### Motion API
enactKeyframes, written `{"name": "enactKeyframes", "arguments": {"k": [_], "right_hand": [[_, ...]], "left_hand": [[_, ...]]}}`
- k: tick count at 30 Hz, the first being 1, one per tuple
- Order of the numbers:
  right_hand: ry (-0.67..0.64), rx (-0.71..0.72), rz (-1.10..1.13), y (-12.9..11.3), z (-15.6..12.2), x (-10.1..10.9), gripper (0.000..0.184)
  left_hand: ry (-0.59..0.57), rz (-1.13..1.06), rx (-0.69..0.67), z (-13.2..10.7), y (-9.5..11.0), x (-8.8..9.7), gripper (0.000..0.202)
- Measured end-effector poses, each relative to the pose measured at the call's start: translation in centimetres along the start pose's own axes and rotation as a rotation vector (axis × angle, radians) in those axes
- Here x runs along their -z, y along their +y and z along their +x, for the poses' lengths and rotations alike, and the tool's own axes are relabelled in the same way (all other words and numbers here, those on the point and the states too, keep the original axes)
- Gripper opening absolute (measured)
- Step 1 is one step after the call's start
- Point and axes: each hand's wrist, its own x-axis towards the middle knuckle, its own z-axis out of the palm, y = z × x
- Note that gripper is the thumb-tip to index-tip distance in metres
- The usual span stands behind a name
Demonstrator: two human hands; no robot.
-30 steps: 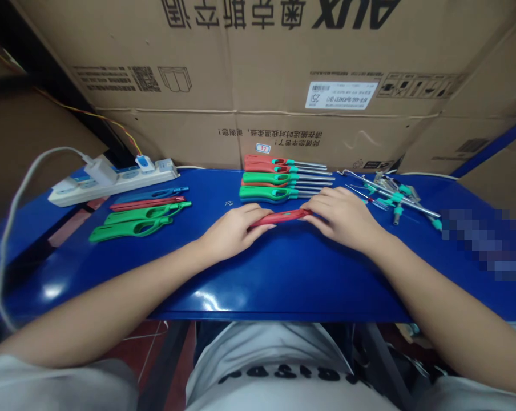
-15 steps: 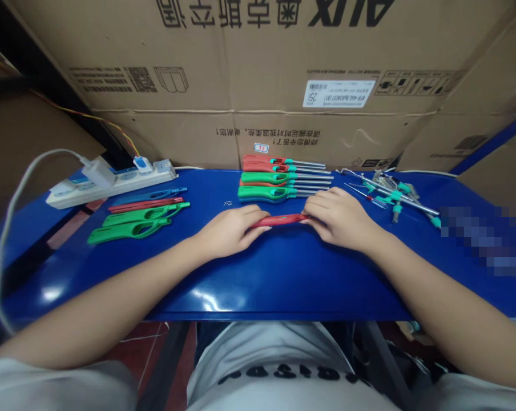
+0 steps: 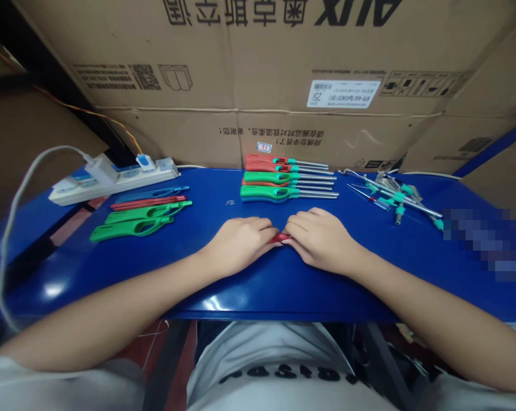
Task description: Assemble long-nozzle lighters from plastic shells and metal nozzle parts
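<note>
Close together above the front middle of the blue table, my left hand [image 3: 241, 245] and my right hand [image 3: 320, 237] both grip a red lighter casing [image 3: 278, 237]. Fingers cover most of the casing, so only a short red stretch shows between them. Behind the hands lies a row of several long-necked lighters [image 3: 266, 193], with green or red handles and metal tubes pointing right. Loose casing pieces lie to the left: green casings [image 3: 115, 229], thin red casings [image 3: 149, 202] and a blue casing [image 3: 155, 193].
On the right is a heap of metal tubes and teal parts [image 3: 397, 197]. A white power strip [image 3: 121, 184] with plugs and cables stands at the back left. Tiny pale pieces [image 3: 229, 202] lie behind my left hand. A large cardboard box [image 3: 258, 91] walls off the back.
My hands have come closer together and nearer to me, with the red casing between them. Less of the casing shows now. The view has shifted slightly.
</note>
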Motion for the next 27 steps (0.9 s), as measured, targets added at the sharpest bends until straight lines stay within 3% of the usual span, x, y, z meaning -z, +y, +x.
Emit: {"name": "enactKeyframes", "arguments": {"k": [4,9,15,19,27], "right_hand": [[-0.028,-0.054,0.027,0.7,-0.1,0.4,0.023],[-0.036,-0.119,0.030,4.3,-1.5,1.5,0.039],[-0.064,-0.116,0.077,7.4,-2.6,1.5,0.017],[0.001,-0.025,0.115,6.7,-2.2,1.0,0.019],[0.074,0.054,0.117,2.7,-0.7,-0.2,0.027]], "left_hand": [[-0.005,0.024,0.023,0.0,-0.4,0.1,0.035],[-0.001,0.065,0.075,0.0,-1.2,0.6,0.032],[0.003,0.099,0.075,0.0,-2.3,0.8,0.032],[0.003,0.097,0.061,0.0,-2.3,0.6,0.033],[0.034,0.050,0.027,-0.2,-0.8,0.3,0.034]]}}
